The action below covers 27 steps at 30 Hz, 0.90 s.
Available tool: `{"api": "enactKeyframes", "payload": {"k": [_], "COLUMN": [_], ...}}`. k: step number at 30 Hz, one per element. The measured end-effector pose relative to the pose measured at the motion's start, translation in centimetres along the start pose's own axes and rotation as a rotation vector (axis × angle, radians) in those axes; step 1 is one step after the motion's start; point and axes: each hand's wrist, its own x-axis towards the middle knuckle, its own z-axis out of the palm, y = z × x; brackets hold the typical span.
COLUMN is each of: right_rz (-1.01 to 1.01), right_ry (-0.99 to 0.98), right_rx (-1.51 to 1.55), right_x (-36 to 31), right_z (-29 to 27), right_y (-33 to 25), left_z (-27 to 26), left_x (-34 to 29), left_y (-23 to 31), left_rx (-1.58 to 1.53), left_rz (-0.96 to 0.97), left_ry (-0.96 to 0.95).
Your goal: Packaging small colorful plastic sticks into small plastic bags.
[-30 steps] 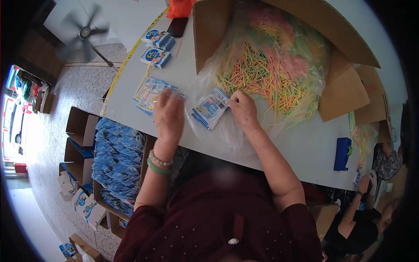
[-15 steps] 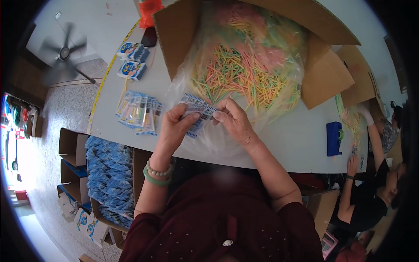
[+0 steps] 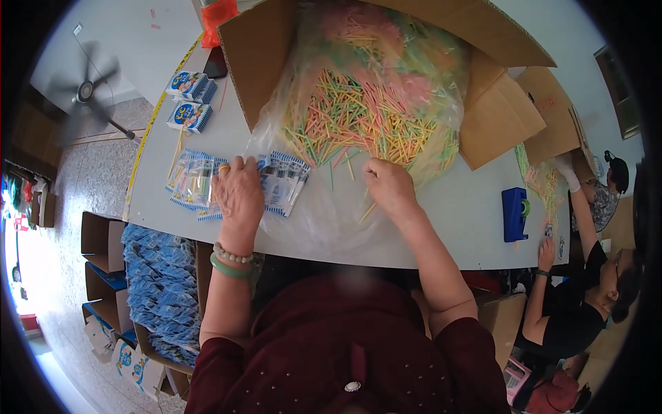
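Note:
My left hand, palm down with bent fingers, grips clear packets with blue-and-white striped edges, fanned out to its right. More packets, with pale coloured sticks inside, lie under and left of it. My right hand is closed at the near edge of a heap of thin pink, yellow and green sticks. Its fingertips are turned down, hiding what they hold. One yellow stick shows just below that hand; whether it is held I cannot tell.
The heap lies on clear plastic spilling from a cardboard box. Blue-and-white boxes stand at the left; a blue tape dispenser is at the right. A carton of blue packets sits below the table's left. A co-worker works at the right.
My hands have parted. My left hand has moved left and down onto the packets, which now fan out beside it. My right hand has left the packet and reached right, to the sticks.

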Motion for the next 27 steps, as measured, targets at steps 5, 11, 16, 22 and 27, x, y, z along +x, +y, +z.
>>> {"api": "enactKeyframes", "payload": {"k": [5,11,16,22,27], "right_rz": [0.016,-0.14,0.101,0.045,-0.074], "right_ry": [0.283,0.433,0.313,0.34,0.417], "right_rx": [-0.238,-0.63,-0.797,-0.782,-0.762], "right_x": [1.4,7.8,12.4,11.5,11.4], "right_z": [-1.3,-3.0,-1.7,-1.5,-1.1], "right_y": [0.0,-0.8,0.3,-0.9,1.9], "left_z": [-0.7,-2.6,-2.6,1.4,3.7], "left_x": [0.1,0.5,-1.2,-3.6,-4.5], "left_y": [-1.0,0.9,3.6,5.5,7.3], "left_rx": [0.044,-0.471,-1.727,-1.942,-1.739], "left_rz": [-0.061,-0.044,-0.589,-0.557,-0.309], "left_ry": [0.088,0.295,-0.117,-0.391,-0.392]}}
